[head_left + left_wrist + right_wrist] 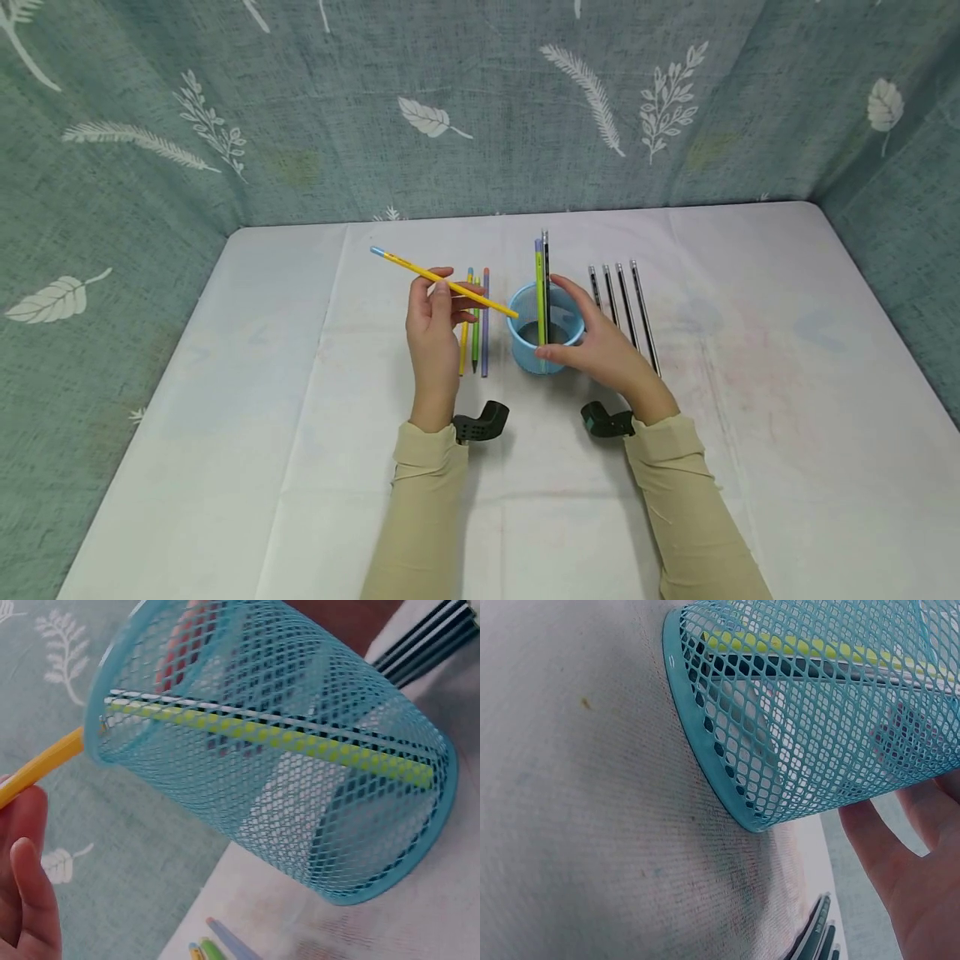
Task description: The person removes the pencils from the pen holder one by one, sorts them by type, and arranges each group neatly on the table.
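Note:
My left hand (433, 329) pinches a yellow pencil (408, 265) with a blue end, its lower tip at the left rim of a light blue mesh pencil cup (522, 353). Inside the cup lean a lime green pencil (539, 279) and a black pencil (547, 250). With thumb and fingers spread round the cup, my right hand (611, 354) holds it from the right. In the left wrist view the yellow pencil (45, 765) meets the cup's rim. The right wrist view shows the cup's base (705, 750) on the white cloth.
Left of the cup lie a yellow pencil (464, 337), a green pencil (476, 342) and a purple pencil (485, 333), side by side. Several black pencils (643, 312) lie to the right, partly behind my right hand. A patterned curtain (480, 108) stands behind the white table (300, 467).

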Motion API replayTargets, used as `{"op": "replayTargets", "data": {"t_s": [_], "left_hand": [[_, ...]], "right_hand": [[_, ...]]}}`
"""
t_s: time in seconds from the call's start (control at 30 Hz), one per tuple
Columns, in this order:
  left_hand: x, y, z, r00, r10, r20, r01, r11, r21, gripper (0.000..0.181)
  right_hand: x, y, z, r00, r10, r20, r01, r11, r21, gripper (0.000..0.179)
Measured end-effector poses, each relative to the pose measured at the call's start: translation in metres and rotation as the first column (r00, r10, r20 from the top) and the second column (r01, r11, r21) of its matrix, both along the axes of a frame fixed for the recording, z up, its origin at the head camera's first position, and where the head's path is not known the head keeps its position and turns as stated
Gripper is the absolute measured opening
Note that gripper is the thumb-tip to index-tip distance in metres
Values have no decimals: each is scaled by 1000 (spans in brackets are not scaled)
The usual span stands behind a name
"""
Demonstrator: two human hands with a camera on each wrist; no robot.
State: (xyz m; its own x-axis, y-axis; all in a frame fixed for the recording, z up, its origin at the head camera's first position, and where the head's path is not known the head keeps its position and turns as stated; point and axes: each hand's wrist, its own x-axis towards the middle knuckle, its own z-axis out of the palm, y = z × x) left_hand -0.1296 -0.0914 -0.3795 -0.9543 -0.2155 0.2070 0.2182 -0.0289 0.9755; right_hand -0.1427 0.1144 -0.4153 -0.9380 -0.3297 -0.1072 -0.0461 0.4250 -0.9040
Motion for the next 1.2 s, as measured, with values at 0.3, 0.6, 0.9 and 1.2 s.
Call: {"op": "replayTargets", "data": {"t_s": [0.3,0.6,0.9,1.2], "left_hand": [[1,-4,1,999,45,14,-45,998,35,26],[0,-5,0,1000,-2,19,1,999,44,28],[-2,-8,-4,999,11,44,-10,1000,-19,30],[-14,-13,-26,985,96,144,-79,990,-115,33]], "right_hand": [[1,-1,1,1000,-6,-5,6,1000,-1,89],[1,-1,-1,1000,-9,-22,9,1000,-15,90],[1,-1,0,1000,-15,-23,15,1000,-23,89],[1,-1,0,1000,-15,-22,14,1000,-17,89]]}}
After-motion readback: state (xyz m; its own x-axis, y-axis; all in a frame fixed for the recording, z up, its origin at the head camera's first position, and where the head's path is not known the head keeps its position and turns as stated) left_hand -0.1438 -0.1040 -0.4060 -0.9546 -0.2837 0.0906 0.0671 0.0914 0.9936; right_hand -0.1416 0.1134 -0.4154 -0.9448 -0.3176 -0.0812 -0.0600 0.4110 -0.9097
